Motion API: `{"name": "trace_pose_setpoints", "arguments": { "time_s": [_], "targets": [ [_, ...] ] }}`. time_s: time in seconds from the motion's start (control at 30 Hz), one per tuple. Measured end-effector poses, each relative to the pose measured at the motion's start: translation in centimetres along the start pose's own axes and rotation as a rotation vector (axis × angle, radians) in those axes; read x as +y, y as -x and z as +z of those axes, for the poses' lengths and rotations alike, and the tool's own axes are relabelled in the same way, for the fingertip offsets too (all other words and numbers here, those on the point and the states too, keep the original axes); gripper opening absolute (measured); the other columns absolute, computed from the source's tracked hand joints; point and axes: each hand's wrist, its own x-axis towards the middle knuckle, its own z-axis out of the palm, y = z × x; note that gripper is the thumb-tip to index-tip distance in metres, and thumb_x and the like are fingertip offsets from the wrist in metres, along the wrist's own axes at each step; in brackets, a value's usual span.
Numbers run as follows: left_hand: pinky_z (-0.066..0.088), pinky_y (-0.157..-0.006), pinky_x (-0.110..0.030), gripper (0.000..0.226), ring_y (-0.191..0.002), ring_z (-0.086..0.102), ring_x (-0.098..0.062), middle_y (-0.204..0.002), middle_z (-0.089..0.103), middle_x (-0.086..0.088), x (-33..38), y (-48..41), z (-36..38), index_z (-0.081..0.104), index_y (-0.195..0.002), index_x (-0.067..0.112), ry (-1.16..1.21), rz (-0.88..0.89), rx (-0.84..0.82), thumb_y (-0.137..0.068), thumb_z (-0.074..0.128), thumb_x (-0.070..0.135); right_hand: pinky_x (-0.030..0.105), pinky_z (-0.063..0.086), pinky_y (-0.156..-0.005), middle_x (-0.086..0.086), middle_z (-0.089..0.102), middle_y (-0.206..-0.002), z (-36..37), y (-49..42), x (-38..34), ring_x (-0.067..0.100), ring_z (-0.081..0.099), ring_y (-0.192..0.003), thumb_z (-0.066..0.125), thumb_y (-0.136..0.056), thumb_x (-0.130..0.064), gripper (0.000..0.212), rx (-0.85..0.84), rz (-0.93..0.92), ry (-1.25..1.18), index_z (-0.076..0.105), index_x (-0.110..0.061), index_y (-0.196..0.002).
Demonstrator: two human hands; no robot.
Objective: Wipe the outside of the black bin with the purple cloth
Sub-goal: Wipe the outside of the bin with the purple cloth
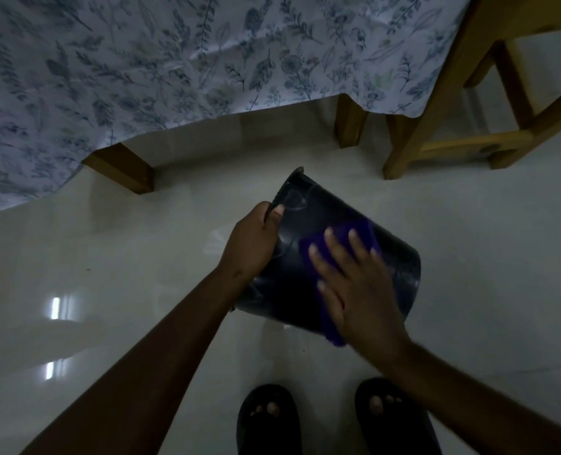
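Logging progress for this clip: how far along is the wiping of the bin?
Mid-job. The left hand grips the rim of the tilted black bin, and the right hand presses the purple cloth flat on its side wall. Pale smears near the rim remain unwiped; the far side is hidden.

One head-worn view looks steeply down from standing height at the floor point(141, 290), close over the bin point(305, 224). It faces forward toward the table point(141, 77), with sandalled feet point(267, 415) at the bottom edge.

Tilted black bin point(308, 257) (smudged) with purple cloth point(364, 234) against its side.
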Motion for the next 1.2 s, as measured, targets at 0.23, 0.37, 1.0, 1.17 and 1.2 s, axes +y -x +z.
{"name": "trace_pose_setpoints", "arguments": {
  "time_s": [0.23,0.37,1.0,1.17,1.2],
  "targets": [
    [0.036,-0.055,-0.015,0.029,-0.062,0.047,-0.003,-0.069,0.049,0.009,0.1,0.2,0.1,0.049,-0.087,0.016,0.033,0.02,0.004,-0.103,0.032,0.033,0.046,0.017,-0.116,-0.004,0.022,-0.159,-0.7,-3.3,0.5,0.023,0.014,-0.148,0.032,-0.098,-0.038,0.052,0.013,0.055,-0.112,0.024,-0.035,-0.149],
    [0.039,-0.06,-0.019,0.032,-0.067,0.05,-0.007,-0.073,0.052,0.008,-0.5,0.5,0.2,0.052,-0.092,0.014,0.029,0.016,0.008,-0.103,0.032,0.036,0.05,0.023,-0.116,-0.002,0.022,-0.159,-1.4,-6.7,2.2,0.024,0.02,-0.146,0.025,-0.099,-0.05,0.054,-0.037,0.193,-0.184,0.022,-0.032,-0.15],
    [0.043,-0.057,-0.011,0.028,-0.062,0.054,-0.005,-0.07,0.055,0.009,-3.5,3.2,0.4,0.046,-0.079,0.03,0.13,0.006,0.004,-0.102,0.032,0.04,0.051,0.02,-0.116,-0.003,0.016,-0.161,0.2,0.0,-0.5,0.027,0.01,-0.148,0.04,-0.089,-0.044,0.064,-0.062,-0.001,0.002,0.022,-0.034,-0.15],
    [0.046,-0.056,-0.021,0.028,-0.056,0.055,-0.002,-0.065,0.055,0.007,-4.8,4.7,0.6,0.046,-0.079,0.029,0.107,0.034,0.047,-0.101,0.033,0.04,0.046,0.019,-0.115,-0.004,0.021,-0.16,0.7,0.3,-0.6,0.026,0.012,-0.148,0.045,-0.087,-0.047,0.065,-0.052,-0.131,0.011,0.026,-0.036,-0.148],
    [0.045,-0.055,-0.019,0.027,-0.057,0.055,-0.003,-0.065,0.055,0.007,-4.8,4.8,0.6,0.046,-0.08,0.029,0.098,0.045,0.055,-0.101,0.033,0.039,0.046,0.019,-0.115,-0.004,0.02,-0.16,0.3,-0.8,-0.4,0.025,0.013,-0.148,0.044,-0.087,-0.048,0.066,-0.045,-0.085,-0.017,0.025,-0.036,-0.148]
  ]
}}
